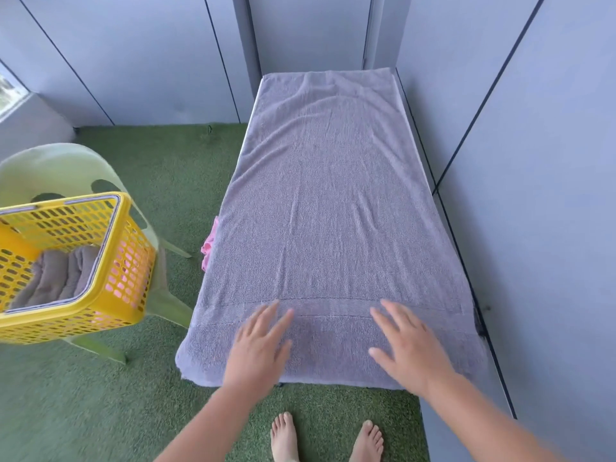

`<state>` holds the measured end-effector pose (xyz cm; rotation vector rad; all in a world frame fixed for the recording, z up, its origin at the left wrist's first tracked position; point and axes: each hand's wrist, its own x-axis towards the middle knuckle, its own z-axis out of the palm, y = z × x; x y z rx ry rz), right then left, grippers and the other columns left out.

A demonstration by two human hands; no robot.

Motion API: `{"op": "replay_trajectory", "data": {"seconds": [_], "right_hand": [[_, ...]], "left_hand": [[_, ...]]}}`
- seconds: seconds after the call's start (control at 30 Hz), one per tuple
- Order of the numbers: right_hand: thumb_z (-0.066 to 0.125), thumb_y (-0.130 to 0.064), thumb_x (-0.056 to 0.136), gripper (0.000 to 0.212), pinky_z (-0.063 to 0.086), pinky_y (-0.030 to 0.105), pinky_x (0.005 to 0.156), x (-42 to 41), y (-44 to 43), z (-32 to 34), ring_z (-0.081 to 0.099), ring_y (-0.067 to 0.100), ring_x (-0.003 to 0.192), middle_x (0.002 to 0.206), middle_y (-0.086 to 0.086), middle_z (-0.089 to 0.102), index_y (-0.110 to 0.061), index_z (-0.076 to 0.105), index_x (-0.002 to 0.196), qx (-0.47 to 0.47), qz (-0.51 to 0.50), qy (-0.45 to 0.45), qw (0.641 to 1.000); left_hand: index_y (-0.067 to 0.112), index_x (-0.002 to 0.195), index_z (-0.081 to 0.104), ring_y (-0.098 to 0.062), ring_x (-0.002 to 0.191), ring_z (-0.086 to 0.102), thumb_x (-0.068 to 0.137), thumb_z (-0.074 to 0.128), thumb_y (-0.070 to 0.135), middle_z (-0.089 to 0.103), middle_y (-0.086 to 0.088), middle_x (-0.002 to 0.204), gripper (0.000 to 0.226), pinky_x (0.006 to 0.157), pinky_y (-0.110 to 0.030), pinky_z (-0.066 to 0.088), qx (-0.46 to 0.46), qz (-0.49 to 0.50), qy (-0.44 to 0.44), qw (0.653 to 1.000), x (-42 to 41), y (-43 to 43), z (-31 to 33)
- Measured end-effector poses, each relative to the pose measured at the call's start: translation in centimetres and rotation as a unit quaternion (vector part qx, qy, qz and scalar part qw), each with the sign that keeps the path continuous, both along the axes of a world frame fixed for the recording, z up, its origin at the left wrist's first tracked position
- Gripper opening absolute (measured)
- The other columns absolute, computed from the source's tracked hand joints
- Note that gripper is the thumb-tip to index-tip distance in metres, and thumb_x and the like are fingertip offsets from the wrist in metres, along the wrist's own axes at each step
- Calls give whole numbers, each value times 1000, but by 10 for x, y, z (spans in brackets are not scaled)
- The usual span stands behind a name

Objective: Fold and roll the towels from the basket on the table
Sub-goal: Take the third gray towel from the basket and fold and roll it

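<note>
A large grey-lilac towel [326,201] lies spread flat over the whole table, whose white edge [250,128] shows along the far left side. My left hand [258,345] and my right hand [408,348] lie flat on the towel's near end with straight, spread fingers, side by side just behind the woven border band. To the left, a yellow slotted basket [110,305] holds brownish-grey towels [56,278] lying in folds at its bottom.
The basket rests on a pale green plastic chair [53,168]. A pink cloth [209,245] peeks out at the table's left edge. Grey panel walls close in behind and on the right. Green turf covers the floor, with my bare feet [326,438] at the table's near end.
</note>
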<state>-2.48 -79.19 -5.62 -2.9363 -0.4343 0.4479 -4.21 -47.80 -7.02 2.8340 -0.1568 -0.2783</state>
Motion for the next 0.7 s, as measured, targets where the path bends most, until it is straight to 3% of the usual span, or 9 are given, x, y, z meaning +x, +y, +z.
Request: {"op": "replay_trajectory", "data": {"seconds": [0.07,0.13,0.27,0.3,0.37,0.43,0.47,0.57,0.7], "right_hand": [[29,-62,96,74,9,45,122,16,45,-8,-5,19,152,164,-4,-11,-31,0,157,1,36,20,999],[28,-63,97,75,7,47,124,23,67,-17,-12,17,151,163,-4,-16,-30,-2,157,-4,49,17,999],[20,-66,97,68,-13,35,118,12,20,-31,-5,17,152,164,-7,-11,-35,5,156,-17,11,-19,1000],[18,-68,97,68,-11,34,118,6,-5,-30,0,17,152,165,-7,-6,-36,11,156,-29,-17,-16,999],[16,-71,94,72,13,43,121,-9,-58,-25,14,18,151,165,-5,10,-34,27,154,-52,-76,1,996],[15,-75,91,80,37,49,110,-18,-101,-13,32,21,145,159,-2,31,-26,47,146,-59,-126,19,990],[15,-76,90,83,41,50,106,-17,-113,-10,36,22,141,155,-1,38,-23,52,142,-58,-148,30,987],[9,-79,89,90,38,48,109,20,-109,-4,33,22,142,156,1,36,-21,48,145,-55,-165,-4,985],[10,-78,87,87,14,42,120,103,-17,2,5,19,152,165,-3,3,-27,17,157,-20,-96,-19,995]], "left_hand": [[49,156,3,-10,151,-14,104,24,54,-8,15,165,56,123,-39,-6,12,-48,5,999,26,-40,0],[47,156,1,-11,152,-16,106,22,53,-8,14,166,55,126,-42,-3,34,-82,13,996,40,-52,-7],[50,156,-1,-9,152,-16,102,15,63,-8,16,166,57,126,-44,2,70,-61,30,995,37,12,-24],[51,156,5,-9,153,-10,100,14,66,-3,16,167,58,126,-45,6,76,-39,26,996,31,41,-25],[49,154,26,-13,153,15,96,18,70,20,14,165,61,122,-46,23,82,24,23,996,13,102,-22],[46,151,37,-15,147,31,94,19,71,35,13,159,64,115,-46,35,87,80,54,991,1,147,-15],[44,150,39,-15,147,32,94,18,72,37,12,158,66,113,-47,36,91,92,59,990,1,159,-12],[38,150,42,-17,149,28,97,16,67,37,9,158,66,115,-47,33,79,91,25,992,37,154,-7],[37,157,25,-13,154,6,102,13,59,17,10,166,61,125,-42,14,43,6,-25,999,121,64,-1]]}}
